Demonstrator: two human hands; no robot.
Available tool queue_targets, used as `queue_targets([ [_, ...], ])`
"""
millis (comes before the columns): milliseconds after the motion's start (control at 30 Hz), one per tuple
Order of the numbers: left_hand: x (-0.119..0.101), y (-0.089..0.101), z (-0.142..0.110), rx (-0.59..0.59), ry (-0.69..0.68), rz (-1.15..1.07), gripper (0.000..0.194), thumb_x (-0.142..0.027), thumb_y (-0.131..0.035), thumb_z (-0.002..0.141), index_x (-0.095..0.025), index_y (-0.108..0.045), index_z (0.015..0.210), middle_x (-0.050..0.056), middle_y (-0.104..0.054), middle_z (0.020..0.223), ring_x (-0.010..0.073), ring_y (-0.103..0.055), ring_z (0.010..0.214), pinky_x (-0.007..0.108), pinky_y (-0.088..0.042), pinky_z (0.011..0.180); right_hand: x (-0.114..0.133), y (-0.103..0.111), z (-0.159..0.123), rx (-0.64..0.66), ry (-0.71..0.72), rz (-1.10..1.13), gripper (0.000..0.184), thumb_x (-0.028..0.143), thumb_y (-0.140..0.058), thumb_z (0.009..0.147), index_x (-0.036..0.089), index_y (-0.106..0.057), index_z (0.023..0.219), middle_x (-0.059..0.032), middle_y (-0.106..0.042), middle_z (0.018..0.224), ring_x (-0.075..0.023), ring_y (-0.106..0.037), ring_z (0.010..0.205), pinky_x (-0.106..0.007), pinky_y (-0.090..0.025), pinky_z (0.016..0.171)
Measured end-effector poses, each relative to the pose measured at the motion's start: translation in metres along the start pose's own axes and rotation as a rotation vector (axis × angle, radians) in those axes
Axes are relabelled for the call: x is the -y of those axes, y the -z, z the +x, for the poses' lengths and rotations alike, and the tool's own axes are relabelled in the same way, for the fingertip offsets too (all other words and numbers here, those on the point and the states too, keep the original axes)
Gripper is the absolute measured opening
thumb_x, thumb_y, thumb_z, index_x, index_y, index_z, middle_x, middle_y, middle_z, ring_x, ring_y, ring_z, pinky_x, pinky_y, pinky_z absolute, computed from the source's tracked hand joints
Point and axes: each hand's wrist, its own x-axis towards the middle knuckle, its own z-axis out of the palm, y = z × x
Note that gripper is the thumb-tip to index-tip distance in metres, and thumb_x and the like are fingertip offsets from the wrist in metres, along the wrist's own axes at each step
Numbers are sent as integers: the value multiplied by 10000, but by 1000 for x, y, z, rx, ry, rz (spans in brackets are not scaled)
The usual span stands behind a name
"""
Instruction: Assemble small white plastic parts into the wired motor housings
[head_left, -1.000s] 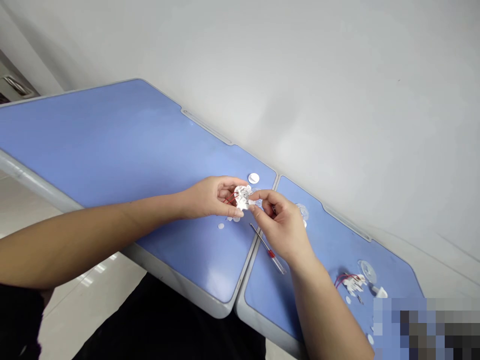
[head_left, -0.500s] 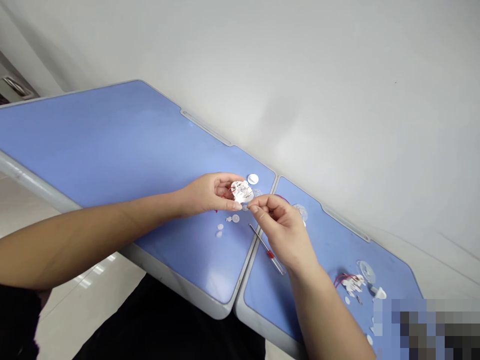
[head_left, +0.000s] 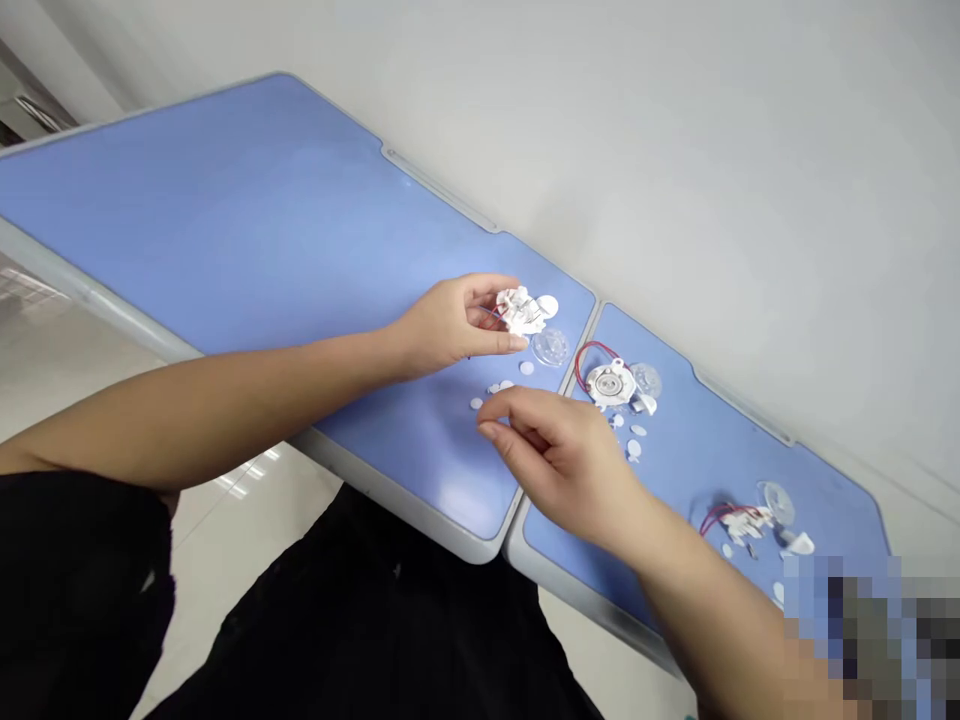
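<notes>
My left hand [head_left: 461, 322] is closed round the edge of a white plastic part with red wires [head_left: 520, 311], held between thumb and fingers above the blue table. Nearer my body, my right hand [head_left: 564, 450] is apart from that part. Its thumb and forefinger are pinched together, and whatever may sit between them is too small to make out. Beside the held part are a white round cap [head_left: 548, 306] and a clear plastic disc [head_left: 551, 347]. Small white discs [head_left: 526, 368] lie between my hands. The screwdriver seen earlier is hidden under my right hand.
Right of the table seam sits another white part with red wires [head_left: 611, 384], next to a clear disc [head_left: 646, 380] and several small white discs [head_left: 634, 449]. Further right lies a third wired white part [head_left: 745, 523]. A pale wall [head_left: 712, 200] runs behind the table [head_left: 247, 230].
My right hand has drawn away from the white part, back towards my body, with its pinch kept. My left hand still holds the part. The view has shifted, uncovering the second wired part.
</notes>
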Motion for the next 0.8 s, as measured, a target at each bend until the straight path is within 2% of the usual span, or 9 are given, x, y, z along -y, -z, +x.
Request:
queue_targets([
  [67, -2, -1, 0, 12, -16, 4, 632, -113, -800, 641, -107, -552, 1222, 88, -680, 1085, 187, -655, 983, 338, -519, 909, 6, 4, -12, 80, -36, 86, 143, 223, -499, 917, 247, -619, 844, 25, -602, 664, -125, -541, 602, -263, -415, 604],
  [167, -6, 1, 1, 32, -81, 42, 587, -110, -794, 648, -133, -579, 1193, 68, -677, 1071, 205, -661, 987, 351, -537, 875, 14, 5, -46, 358, -45, 213, 182, 182, -469, 922, 244, -638, 895, 5, -619, 697, -131, -546, 614, -256, -429, 593],
  [267, -6, 3, 4, 60, -118, 83, 524, -107, -788, 644, -134, -610, 1136, 52, -669, 1064, 220, -660, 1009, 349, -538, 868, 13, -16, -86, 506, -111, 268, 208, 170, -455, 913, 241, -648, 941, -20, -648, 734, -154, -564, 649, -268, -437, 604],
  [367, -2, 2, 12, 59, -130, 82, 488, -56, -771, 623, -119, -617, 1082, 28, -665, 1045, 222, -645, 1060, 333, -508, 902, 2, -59, -117, 460, -291, 245, 212, 205, -442, 920, 225, -639, 844, -21, -630, 749, -149, -542, 657, -269, -415, 615],
  [433, 1, 2, 17, 55, -143, 71, 491, -45, -757, 622, -122, -607, 1083, 11, -665, 1025, 214, -637, 1079, 323, -492, 902, -5, -89, -131, 440, -439, 315, 260, 265, -424, 937, 211, -593, 746, 7, -565, 673, -129, -497, 604, -247, -390, 576],
  [533, 0, 5, 20, 0, -204, 82, 461, -71, -743, 638, -120, -592, 1071, -15, -663, 1011, 200, -610, 1117, 312, -453, 914, -8, -120, -145, 389, -511, 355, 260, 319, -447, 929, 201, -573, 734, 7, -548, 699, -137, -509, 651, -257, -390, 619],
  [667, -9, 9, 13, -49, -263, 93, 466, -128, -771, 663, -126, -570, 1084, 6, -682, 1074, 182, -586, 1107, 297, -438, 960, -6, -135, -156, 299, -548, 474, 267, 363, -487, 913, 189, -571, 730, 16, -520, 700, -125, -475, 651, -248, -386, 617],
  [800, -16, 11, -5, -114, -287, 35, 540, -157, -765, 684, -146, -528, 1170, -39, -704, 1043, 167, -525, 1148, 290, -382, 1027, -6, -143, -161, 220, -552, 498, 252, 359, -506, 901, 176, -581, 744, 26, -507, 678, -110, -458, 630, -241, -379, 607],
])
